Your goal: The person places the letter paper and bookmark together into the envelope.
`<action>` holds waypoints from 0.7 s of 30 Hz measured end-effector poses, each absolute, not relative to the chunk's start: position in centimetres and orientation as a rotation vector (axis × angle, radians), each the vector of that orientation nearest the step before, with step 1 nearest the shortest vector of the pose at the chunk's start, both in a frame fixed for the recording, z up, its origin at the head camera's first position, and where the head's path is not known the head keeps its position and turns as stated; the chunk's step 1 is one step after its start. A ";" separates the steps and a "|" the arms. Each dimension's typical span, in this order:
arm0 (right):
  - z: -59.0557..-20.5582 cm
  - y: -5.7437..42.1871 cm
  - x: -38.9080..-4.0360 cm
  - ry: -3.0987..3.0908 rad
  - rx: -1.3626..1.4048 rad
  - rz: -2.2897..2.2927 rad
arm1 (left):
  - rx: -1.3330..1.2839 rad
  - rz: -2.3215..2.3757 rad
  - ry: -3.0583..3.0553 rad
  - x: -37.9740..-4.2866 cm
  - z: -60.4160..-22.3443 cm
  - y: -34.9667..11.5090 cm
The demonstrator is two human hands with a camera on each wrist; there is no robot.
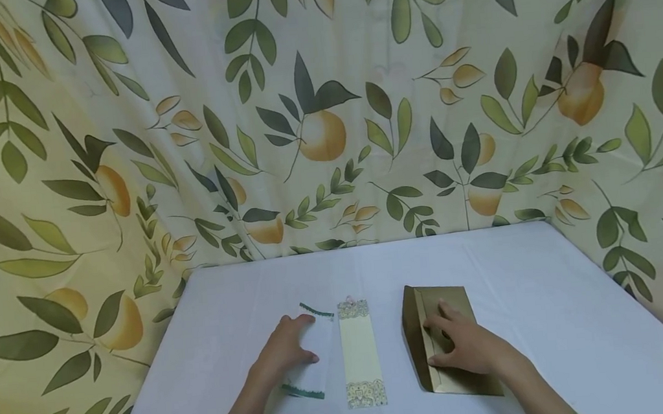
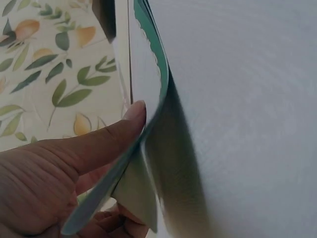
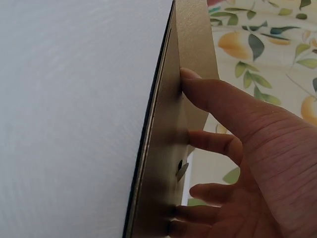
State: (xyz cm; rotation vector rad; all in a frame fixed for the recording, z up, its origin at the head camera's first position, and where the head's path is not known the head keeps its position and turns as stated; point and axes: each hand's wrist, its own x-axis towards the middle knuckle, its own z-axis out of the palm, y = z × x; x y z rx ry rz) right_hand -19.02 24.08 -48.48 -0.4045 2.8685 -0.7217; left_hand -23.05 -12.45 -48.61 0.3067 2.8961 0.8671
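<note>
One gold envelope point(image 1: 446, 381) is lying toward the surface's point(image 1: 569, 331) right edge, your right hand point(image 1: 468, 344) resting on it, fingers apart; nearer the left edge, your left hand point(image 1: 286, 347) is pinching a bowed, green-edged card point(image 1: 321, 338); overtightening could be creasing it.

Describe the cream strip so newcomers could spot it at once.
Find the white table, then look between the left hand and the right hand. There lies a narrow cream strip. Patterned bands cross both its ends, unlike the green-edged white card and gold folder on either side.
</note>
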 end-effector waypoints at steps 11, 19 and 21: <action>-48.7 24.1 -19.2 2.906 -0.462 -0.733 | 0.377 0.914 2.855 -23.1 -48.8 -13.4; -48.7 24.0 -19.0 2.917 -0.457 -0.753 | 0.427 0.892 2.825 -23.5 -48.9 -14.1; -48.7 24.0 -19.0 2.924 -0.447 -0.748 | 0.437 0.894 2.825 -23.6 -48.9 -14.2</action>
